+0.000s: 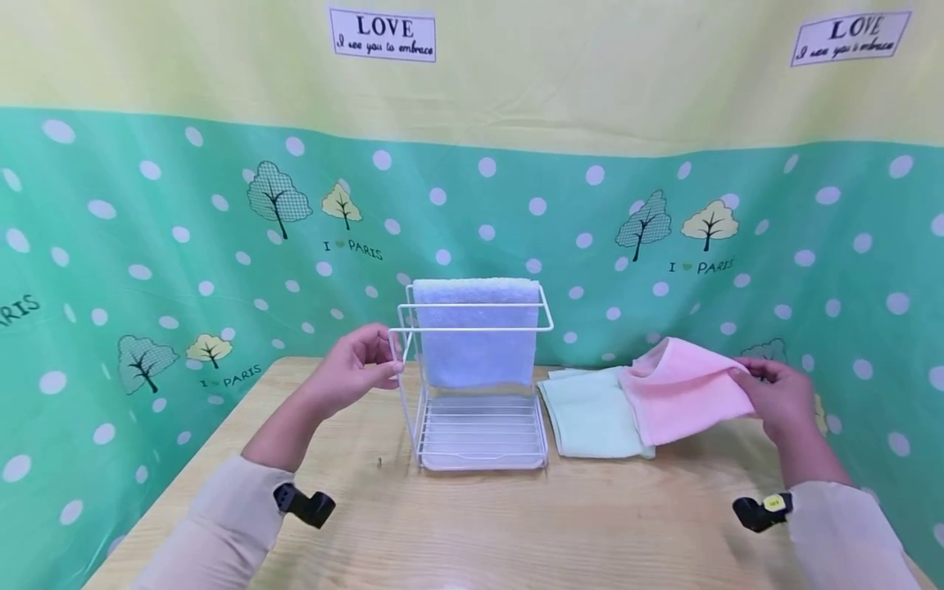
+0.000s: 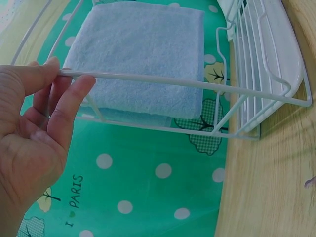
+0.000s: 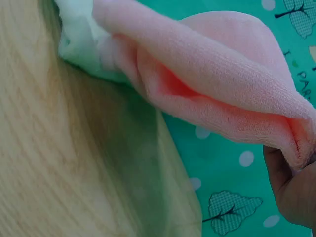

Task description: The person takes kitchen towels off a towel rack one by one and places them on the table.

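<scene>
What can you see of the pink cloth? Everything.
The pink cloth looks like soft, fine-looped towelling, plain, folded in layers. The right hand pinches its right end and holds it raised; in the right wrist view a fold gapes open. Its left end overlaps the pale green cloth, right of the white rack; how firmly it rests there is unclear.
</scene>
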Motion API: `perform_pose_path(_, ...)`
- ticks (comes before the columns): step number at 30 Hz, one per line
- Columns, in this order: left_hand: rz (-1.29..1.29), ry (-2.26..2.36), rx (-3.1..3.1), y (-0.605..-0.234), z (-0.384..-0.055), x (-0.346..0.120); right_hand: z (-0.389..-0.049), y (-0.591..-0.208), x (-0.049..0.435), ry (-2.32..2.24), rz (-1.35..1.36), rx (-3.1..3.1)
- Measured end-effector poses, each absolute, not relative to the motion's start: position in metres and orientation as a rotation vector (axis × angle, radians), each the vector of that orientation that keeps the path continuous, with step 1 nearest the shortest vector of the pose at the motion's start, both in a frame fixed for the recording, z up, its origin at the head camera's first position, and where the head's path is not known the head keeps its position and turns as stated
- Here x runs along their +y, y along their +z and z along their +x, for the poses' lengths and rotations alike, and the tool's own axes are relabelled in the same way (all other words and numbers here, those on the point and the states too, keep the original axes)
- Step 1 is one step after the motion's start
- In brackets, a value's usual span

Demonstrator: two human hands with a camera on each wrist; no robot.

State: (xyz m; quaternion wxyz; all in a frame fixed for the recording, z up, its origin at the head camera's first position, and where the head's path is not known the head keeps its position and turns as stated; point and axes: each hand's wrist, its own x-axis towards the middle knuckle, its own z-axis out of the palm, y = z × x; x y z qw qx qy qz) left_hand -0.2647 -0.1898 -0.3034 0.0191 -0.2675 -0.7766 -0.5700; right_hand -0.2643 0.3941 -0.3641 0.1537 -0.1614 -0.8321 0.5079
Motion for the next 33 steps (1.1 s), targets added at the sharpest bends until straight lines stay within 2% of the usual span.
perform_pose_path(15,-0.84,-1.776,-2.411,-0.303,-0.267,-0.189,-0.255,-0.39,0.423,1.155,-0.473,-2.605)
perform_pose_path(33,-0.836,-1.788,-2.417,-0.303,-0.264,-0.189,-0.252,-0.431,0.446,1.085,-0.556,-2.665)
